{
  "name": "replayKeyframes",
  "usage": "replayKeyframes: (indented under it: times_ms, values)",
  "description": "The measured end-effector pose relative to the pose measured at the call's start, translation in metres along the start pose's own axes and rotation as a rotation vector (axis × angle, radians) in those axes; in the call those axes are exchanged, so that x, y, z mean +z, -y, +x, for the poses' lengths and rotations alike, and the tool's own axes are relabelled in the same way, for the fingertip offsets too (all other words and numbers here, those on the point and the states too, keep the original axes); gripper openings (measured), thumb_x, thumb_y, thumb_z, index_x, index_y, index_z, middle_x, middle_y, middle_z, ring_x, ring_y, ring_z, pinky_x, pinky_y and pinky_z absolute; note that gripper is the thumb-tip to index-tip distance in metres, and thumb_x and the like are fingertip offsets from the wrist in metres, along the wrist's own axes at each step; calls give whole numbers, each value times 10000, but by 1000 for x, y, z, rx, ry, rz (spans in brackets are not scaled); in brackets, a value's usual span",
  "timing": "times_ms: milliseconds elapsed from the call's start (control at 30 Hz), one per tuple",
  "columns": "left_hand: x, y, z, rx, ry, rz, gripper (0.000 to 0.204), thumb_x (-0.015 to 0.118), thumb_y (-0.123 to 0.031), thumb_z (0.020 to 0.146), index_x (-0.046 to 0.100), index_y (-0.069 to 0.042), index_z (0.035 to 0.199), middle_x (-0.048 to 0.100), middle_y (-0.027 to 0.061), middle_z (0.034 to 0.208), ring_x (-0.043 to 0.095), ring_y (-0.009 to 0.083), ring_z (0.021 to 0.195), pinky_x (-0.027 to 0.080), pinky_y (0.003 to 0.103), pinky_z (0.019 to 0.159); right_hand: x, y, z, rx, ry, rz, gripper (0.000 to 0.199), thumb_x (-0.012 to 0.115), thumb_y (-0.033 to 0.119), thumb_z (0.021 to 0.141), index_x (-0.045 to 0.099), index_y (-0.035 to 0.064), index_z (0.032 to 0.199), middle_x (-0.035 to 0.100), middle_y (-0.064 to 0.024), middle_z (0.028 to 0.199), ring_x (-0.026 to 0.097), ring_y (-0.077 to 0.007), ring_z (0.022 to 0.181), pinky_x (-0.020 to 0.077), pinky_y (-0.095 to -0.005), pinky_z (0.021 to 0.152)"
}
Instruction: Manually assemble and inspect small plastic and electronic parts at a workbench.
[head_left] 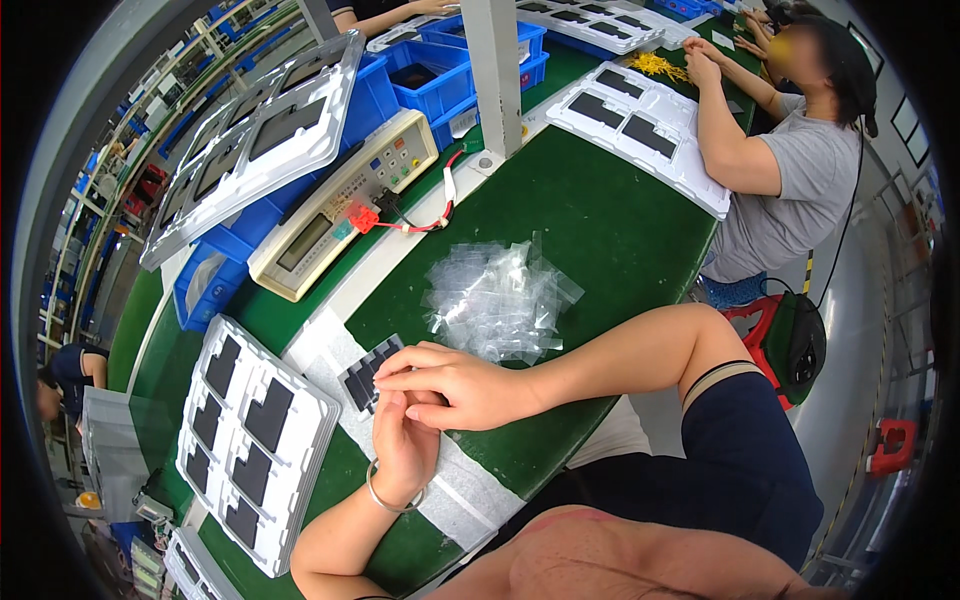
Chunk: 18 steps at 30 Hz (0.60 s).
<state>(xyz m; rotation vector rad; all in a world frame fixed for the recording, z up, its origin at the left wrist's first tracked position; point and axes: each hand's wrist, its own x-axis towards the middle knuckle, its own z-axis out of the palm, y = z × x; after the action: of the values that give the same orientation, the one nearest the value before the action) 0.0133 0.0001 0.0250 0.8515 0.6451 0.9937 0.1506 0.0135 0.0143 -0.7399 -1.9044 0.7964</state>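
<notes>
Both my hands meet over a pale cloth strip (470,487) on the green bench. A flat black piece (366,377) with ribbed sections, like a thin battery pack, sits at their fingertips. My left hand (405,445), with a bangle at its wrist, is closed at the piece's near edge. Closed above it, my right hand (465,388) has its fingers together over the left fingertips and the piece's edge. What is pinched between the fingers is hidden. Just beyond my right hand lies a loose pile of clear plastic films (500,300).
Left of my hands stands a stack of white trays (312,440) with black flat pieces. Behind are a beige meter (300,240) with red and black leads, another tilted tray stack (325,125), blue bins (420,75) and a grey post (492,75). At right, a co-worker (790,150) sits beside another tray (685,115).
</notes>
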Motion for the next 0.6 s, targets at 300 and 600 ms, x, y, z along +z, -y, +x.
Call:
replayKeyframes:
  times_ms: [300, 600]
  values:
    - [-8, 6, -1, 13, 4, 31, 266, 321, -272, 962, 447, -59, 1059, 501, 9, 815, 484, 93, 766, 400, 234, 715, 1, 0, 0, 5, -2, 12, 330, 570, 107, 814, 560, 25, 1134, 515, -100, 1170, 504, -264, 1049, 405, -359, 901]
    - [-7, 3, -1, 9, 26, 35, 274, 312, -251, 950, 435, -52, 1092, 503, 10, 826, 491, 96, 778, 403, 234, 722, 1, 0, 0, 18, 3, 25, 335, 570, 103, 808, 563, 23, 1134, 520, -102, 1163, 504, -263, 1053, 405, -359, 902]
